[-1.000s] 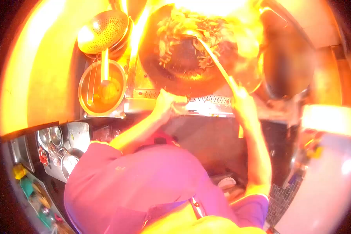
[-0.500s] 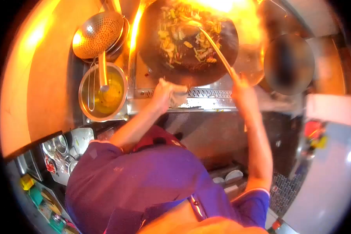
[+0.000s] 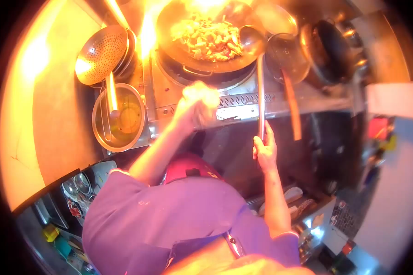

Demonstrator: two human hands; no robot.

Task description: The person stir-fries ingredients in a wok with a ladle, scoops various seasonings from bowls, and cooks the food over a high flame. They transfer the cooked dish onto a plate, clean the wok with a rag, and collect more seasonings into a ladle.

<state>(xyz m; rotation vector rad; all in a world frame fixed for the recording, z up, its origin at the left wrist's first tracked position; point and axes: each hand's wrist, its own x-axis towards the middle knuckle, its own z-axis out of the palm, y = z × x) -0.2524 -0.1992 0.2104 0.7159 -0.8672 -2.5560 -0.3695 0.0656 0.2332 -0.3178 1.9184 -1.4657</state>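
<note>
In the head view, a dark wok (image 3: 192, 61) at the top holds a heap of cut, pale yellowish food (image 3: 209, 39) under bright flame. My right hand (image 3: 266, 149) is closed around the lower end of a long metal ladle (image 3: 261, 91). The ladle's round bowl rests at the wok's right side, beside the food. Below the wok's near rim, by its wire loop handle (image 3: 197, 72), is my left hand (image 3: 198, 100). Its fingers are curled, but glare and blur hide what they hold.
Left of the stove, a perforated strainer (image 3: 102, 54) sits above a metal bowl (image 3: 119, 142) of yellowish liquid. A round utensil with a long orange-brown handle (image 3: 293, 110) lies right of the wok. Beyond it stands a dark pan (image 3: 332, 50). Flames (image 3: 206, 4) glow behind the wok.
The wok has shifted up, away from me, and its scattered food is now heaped. My right hand has come down and left; the tool's head has moved from mid-wok to the right side.
</note>
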